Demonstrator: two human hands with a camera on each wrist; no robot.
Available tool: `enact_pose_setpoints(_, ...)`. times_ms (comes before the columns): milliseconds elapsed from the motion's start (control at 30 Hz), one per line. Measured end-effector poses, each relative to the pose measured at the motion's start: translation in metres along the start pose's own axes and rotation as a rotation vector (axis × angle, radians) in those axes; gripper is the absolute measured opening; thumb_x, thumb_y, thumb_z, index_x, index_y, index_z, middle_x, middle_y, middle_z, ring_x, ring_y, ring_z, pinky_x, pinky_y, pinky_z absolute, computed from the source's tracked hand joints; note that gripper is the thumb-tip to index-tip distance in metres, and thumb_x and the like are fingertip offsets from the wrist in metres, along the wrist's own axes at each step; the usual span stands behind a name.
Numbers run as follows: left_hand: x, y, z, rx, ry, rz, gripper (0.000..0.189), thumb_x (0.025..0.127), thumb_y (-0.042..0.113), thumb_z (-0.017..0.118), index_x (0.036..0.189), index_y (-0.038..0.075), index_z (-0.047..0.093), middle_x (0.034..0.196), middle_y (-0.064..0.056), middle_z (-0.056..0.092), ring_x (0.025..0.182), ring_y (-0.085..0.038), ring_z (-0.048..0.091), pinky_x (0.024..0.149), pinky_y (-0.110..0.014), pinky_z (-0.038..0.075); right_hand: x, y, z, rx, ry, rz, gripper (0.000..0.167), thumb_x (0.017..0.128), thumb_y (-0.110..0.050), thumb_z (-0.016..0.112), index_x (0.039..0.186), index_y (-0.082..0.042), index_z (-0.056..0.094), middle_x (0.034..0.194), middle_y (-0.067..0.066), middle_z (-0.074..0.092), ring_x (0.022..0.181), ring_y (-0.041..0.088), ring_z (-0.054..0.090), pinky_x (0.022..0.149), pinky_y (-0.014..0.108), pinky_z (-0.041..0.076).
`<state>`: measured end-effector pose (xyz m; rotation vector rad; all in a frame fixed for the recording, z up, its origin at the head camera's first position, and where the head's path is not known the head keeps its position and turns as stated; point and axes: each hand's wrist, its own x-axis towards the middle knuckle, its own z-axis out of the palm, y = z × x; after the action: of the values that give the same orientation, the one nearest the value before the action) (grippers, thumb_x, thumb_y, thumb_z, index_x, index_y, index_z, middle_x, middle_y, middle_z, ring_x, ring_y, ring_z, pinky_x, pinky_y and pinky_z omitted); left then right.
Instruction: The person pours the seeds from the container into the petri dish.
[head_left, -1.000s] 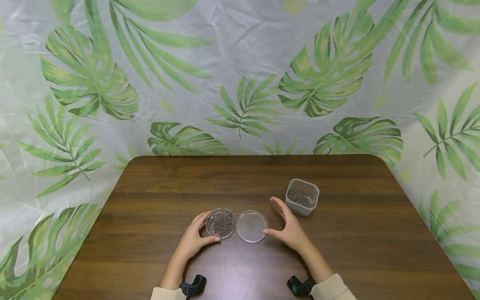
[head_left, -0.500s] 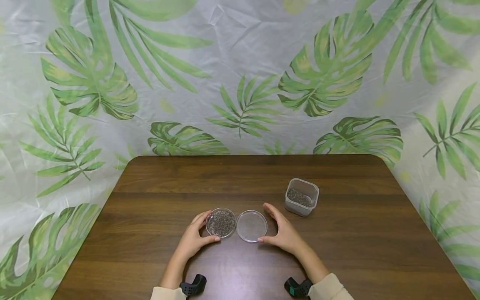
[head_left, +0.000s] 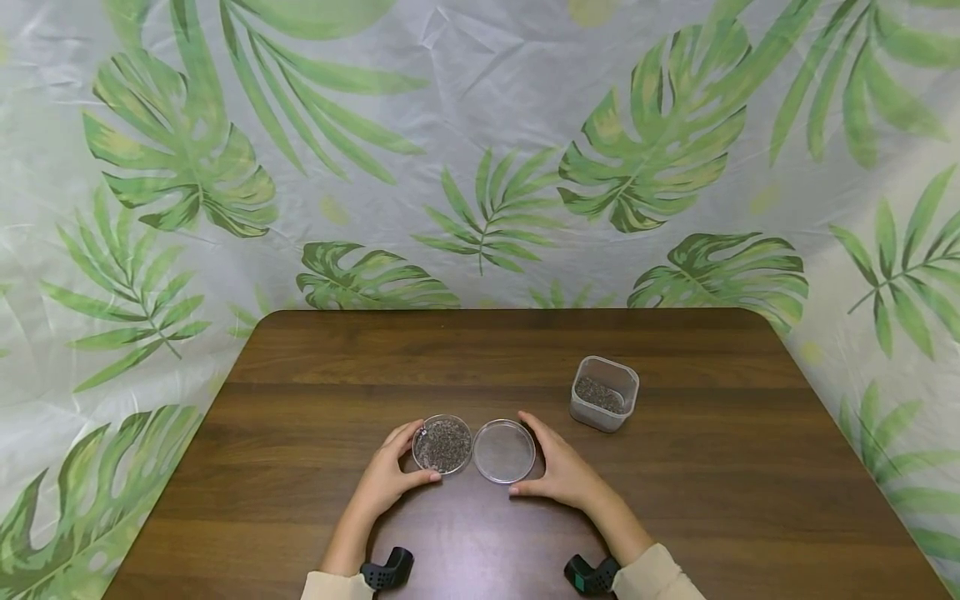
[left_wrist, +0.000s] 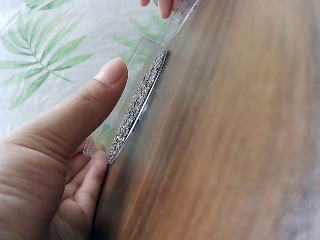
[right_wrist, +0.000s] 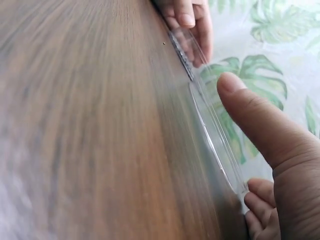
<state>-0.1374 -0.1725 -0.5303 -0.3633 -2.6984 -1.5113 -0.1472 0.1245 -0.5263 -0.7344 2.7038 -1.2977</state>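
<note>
A clear round petri dish (head_left: 442, 446) filled with small dark grey grains lies flat on the table. My left hand (head_left: 390, 472) holds it from the left, thumb along the near rim and fingers at the far side. Close beside it, to the right, lies a clear shallow round lid or dish (head_left: 503, 452) with nothing visible inside. My right hand (head_left: 558, 471) spreads around its right side. In the right wrist view the fingertips (right_wrist: 260, 192) meet or nearly meet its edge, while the thumb (right_wrist: 250, 107) stands apart from it.
A squarish translucent plastic tub (head_left: 604, 394) with more dark grains stands behind the right hand. The brown wooden table (head_left: 315, 358) ends at a leaf-printed sheet (head_left: 495, 125). Black wrist devices (head_left: 387, 569) sit on both wrists.
My right hand has moved leftward, its fingers reaching the lid's far right side and its thumb sliding below the near rim. The left hand and both round pieces have stayed put.
</note>
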Motion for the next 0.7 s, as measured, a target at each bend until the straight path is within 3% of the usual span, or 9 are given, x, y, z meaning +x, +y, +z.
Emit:
enact_pose_setpoints(200,-0.0001,0.0005,0.0,-0.01,0.002,-0.003,0.086,0.059,0.029,0.083,0.132,0.005,0.044,0.128,-0.008,0.044,0.112,-0.022,0.049,0.094,-0.034,0.039,0.0025,-0.0005,0.0028,-0.032,0.014,-0.049,0.106,0.056,-0.049,0.081,0.139,-0.008,0.03,0.138,0.008,0.036,0.125,0.025,0.032,0.1,0.046,0.029)
enact_pose_setpoints(500,-0.0001,0.0013,-0.0007,-0.007,0.005,0.004,0.087,0.058,0.029,0.083,0.131,0.004,0.044,0.127,-0.008,0.045,0.11,-0.02,0.051,0.096,-0.037,0.037,0.0054,-0.0017,0.0061,-0.126,0.013,-0.032,0.102,0.057,-0.048,0.08,0.139,-0.01,0.032,0.136,0.007,0.039,0.125,0.024,0.033,0.103,0.043,0.024)
enact_pose_setpoints(700,0.0001,0.0007,-0.0003,0.001,0.006,0.009,0.087,0.058,0.03,0.083,0.132,0.004,0.044,0.128,-0.008,0.045,0.11,-0.021,0.051,0.096,-0.037,0.038,0.0045,-0.0028,0.0068,-0.097,0.026,-0.032,0.1,0.059,-0.046,0.08,0.139,-0.011,0.032,0.135,0.006,0.04,0.124,0.024,0.034,0.102,0.044,0.026)
